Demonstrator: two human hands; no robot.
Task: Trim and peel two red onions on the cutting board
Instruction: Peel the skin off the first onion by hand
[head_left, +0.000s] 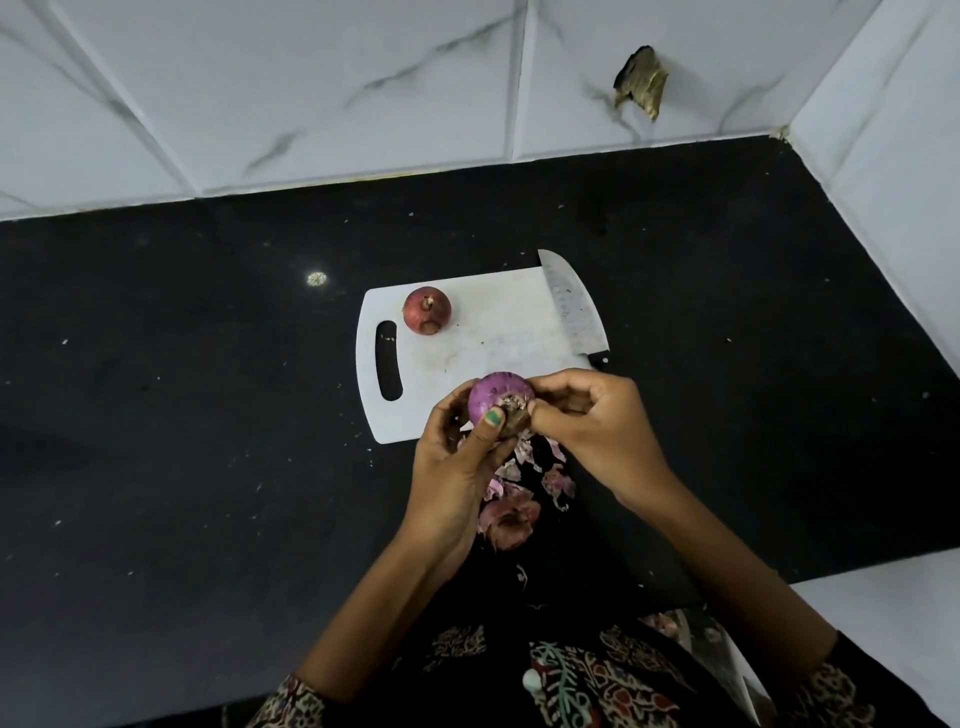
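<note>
black speckled stone worktop (208, 415) under white marble-veined wall tiles (311, 78) | white plastic cutting board (498, 322) centre | left hand (457, 457) grip holds half-peeled purple onion (496, 395) | right hand (592, 421) pinches its skin

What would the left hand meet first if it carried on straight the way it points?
Probably the white plastic cutting board, beyond the purple peeled onion that the left hand grips; depth is unclear.

Black speckled countertop (182, 415); white marble-veined wall tiles (311, 78), meeting in a corner; a damaged hole (641, 83)
</note>
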